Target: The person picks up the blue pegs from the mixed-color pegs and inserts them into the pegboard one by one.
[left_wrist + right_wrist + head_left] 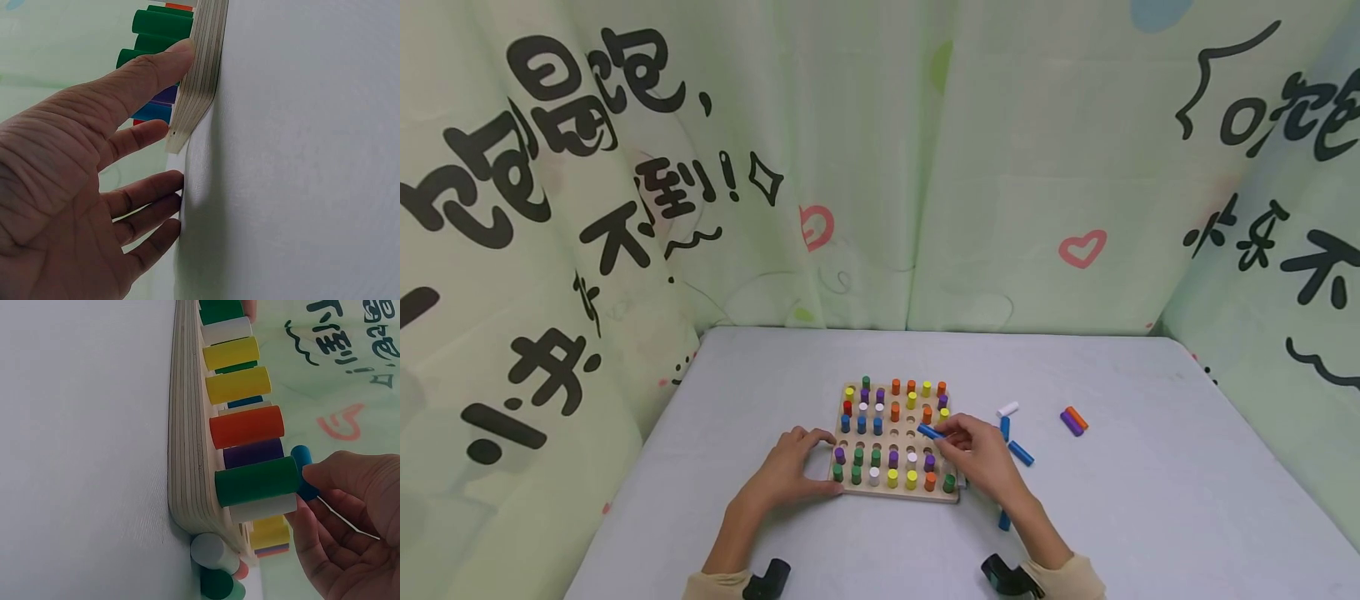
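A wooden pegboard [898, 493] with rows of coloured pegs lies on the table. My left hand [793, 468] rests at its left side, the thumb touching the front left corner and the index finger at the left edge, the other fingers spread apart. In the left wrist view that thumb lies against the layered wooden edge [203, 69]. Between thumb and fingertips, my right hand [981, 454] pinches a blue peg [929, 431], tilted above bare holes in the board's right half. The right wrist view shows the same blue peg [302, 462] behind a standing green peg [256, 481].
Right of the board lie loose blue pegs [1021, 452], a white peg [1008, 409], a purple peg [1071, 423] and an orange peg [1077, 417]. By the board's near right corner, a white peg [212, 550] and a green peg [217, 584] lie. A printed curtain [865, 167] surrounds the table.
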The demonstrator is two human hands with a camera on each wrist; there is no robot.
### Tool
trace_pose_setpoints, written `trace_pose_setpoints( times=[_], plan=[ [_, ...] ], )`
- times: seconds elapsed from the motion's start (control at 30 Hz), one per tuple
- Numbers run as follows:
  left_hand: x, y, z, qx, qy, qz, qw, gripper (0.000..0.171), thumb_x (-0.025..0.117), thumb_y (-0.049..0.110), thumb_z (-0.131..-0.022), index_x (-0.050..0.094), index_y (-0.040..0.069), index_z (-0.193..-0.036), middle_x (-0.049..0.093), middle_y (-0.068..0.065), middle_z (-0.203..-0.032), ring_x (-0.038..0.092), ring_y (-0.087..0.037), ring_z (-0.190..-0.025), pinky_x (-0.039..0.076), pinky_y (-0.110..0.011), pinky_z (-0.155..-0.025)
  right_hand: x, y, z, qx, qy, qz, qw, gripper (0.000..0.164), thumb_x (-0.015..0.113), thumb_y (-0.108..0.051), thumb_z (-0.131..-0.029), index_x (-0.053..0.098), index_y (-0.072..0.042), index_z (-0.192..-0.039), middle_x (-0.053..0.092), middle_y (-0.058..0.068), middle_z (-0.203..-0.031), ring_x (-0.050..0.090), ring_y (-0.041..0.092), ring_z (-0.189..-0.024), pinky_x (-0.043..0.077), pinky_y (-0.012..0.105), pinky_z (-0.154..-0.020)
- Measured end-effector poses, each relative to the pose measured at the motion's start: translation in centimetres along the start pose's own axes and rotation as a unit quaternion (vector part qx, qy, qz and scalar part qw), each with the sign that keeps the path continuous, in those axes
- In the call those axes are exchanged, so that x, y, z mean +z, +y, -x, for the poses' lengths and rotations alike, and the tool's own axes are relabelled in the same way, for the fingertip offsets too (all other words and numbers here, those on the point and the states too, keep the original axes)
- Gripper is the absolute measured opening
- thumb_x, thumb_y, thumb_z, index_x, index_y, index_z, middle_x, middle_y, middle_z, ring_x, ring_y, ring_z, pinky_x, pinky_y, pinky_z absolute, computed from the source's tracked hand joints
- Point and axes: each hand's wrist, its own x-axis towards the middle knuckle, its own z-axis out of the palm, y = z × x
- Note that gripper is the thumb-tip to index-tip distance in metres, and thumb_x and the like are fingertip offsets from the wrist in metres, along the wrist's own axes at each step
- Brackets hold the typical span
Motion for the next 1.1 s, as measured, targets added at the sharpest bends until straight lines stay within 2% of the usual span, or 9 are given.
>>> trace_pose_setpoints(
  times=[0.43,0.8,1.1],
  plan=[
    [0.0,-0.1,0.0,0.008,0.003,0.0,1.0,0.064,0.093,0.042,-0.072,0.063,0.023,-0.125,0.055,-0.004,-0.111,0.05,-0.023,-0.104,0.05,-0.05,-0.094,0.7,-0.4,-0.5,0.012,-0.005,-0.007,1.0,0.015,0.075,-0.004,-0.091,0.072,-0.005,-0.106,0.07,0.003,-0.095,0.065,0.014,-0.084,0.053,0.018,-0.075],
    [0.1,0.0,0.1,0.001,0.003,0.0,1.0,0.064,0.093,0.042,-0.071,0.062,0.024,-0.125,0.056,-0.004,-0.112,0.05,-0.023,-0.105,0.049,-0.051,-0.094,1.8,-0.2,-0.9,0.013,0.001,-0.007,1.0,0.014,0.075,-0.003,-0.09,0.071,-0.006,-0.104,0.07,0.004,-0.097,0.069,0.016,-0.086,0.059,0.029,-0.078],
    [0.0,0.0,0.1,-0.001,0.002,0.0,1.0,0.064,0.092,0.042,-0.072,0.062,0.025,-0.126,0.055,-0.005,-0.112,0.049,-0.024,-0.105,0.049,-0.051,-0.094,2.4,-0.3,-1.5,0.022,-0.006,0.0,1.0,0.013,0.075,-0.005,-0.092,0.072,-0.008,-0.104,0.07,0.002,-0.096,0.065,0.013,-0.083,0.058,0.028,-0.078]
  ],
)
